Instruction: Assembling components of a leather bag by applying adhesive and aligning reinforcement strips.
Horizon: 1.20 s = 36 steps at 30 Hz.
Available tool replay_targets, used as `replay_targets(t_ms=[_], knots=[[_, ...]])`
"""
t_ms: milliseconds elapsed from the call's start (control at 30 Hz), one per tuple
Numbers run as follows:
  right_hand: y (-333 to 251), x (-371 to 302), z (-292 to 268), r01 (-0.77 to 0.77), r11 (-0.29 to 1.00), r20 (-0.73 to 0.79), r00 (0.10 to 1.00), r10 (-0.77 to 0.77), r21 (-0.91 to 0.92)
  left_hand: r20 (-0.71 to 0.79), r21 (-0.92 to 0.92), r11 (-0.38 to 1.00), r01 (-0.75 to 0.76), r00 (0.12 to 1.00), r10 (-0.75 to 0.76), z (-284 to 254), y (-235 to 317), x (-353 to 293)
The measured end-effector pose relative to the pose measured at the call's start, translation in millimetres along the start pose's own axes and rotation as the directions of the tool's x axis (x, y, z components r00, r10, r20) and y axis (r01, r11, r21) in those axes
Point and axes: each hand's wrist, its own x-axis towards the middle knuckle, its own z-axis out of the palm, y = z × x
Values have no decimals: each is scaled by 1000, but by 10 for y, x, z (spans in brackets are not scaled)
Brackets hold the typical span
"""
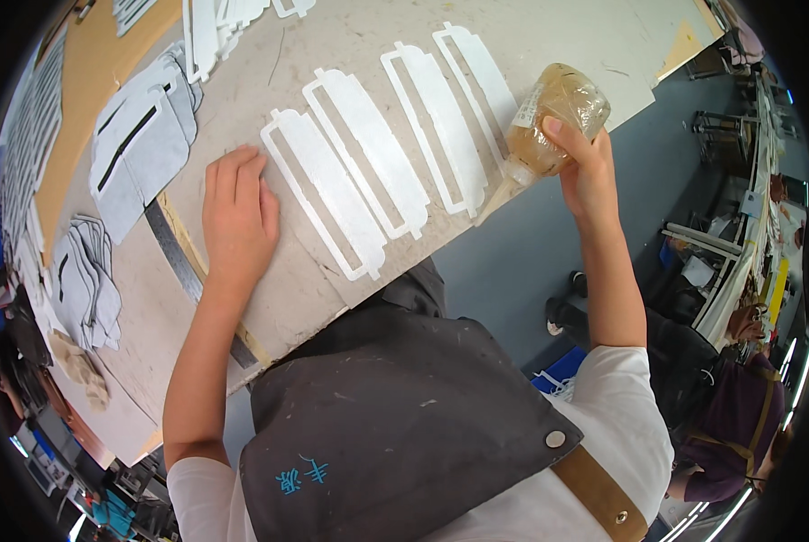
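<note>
My right hand (587, 173) grips a squeeze bottle of amber glue (567, 90), tilted so its pointed nozzle (497, 199) aims down at the table's front edge. Beside the nozzle lies a white slotted strip (449, 135), and another white strip (481, 72) is partly hidden behind the bottle. Two more white slotted strips (327, 194) (373, 149) lie slanted to the left. My left hand (240, 212) rests palm down on the tabletop (332, 41), fingers extended near the leftmost strip, holding nothing.
Stacked grey-white panels with dark slots (147, 126) and a pile of curved pieces (88, 280) lie left. A dark metal bar (174, 248) is set in the table beside my left forearm. More white strips (210, 36) are at the far side. People and worktables stand right.
</note>
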Motion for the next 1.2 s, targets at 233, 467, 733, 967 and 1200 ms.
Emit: replay_targets(t_ms=[233, 467, 733, 967, 1200], knots=[[-66, 485, 230, 129, 944, -54, 992, -118, 302, 18, -2, 1000, 19, 1000, -19, -21, 33, 3], [-23, 941, 582, 303, 899, -67, 953, -297, 317, 23, -32, 999, 33, 999, -32, -22, 48, 3], [37, 1044, 640, 284, 923, -14, 957, -290, 259, 38, -57, 998, 35, 999, -33, -54, 54, 14], [3, 1029, 595, 278, 934, -32, 960, -278, 225, 33, -67, 997, 39, 999, -36, -50, 60, 14], [12, 1066, 553, 303, 933, -40, 953, -301, 195, 34, -69, 997, 37, 999, -34, -52, 70, 19]])
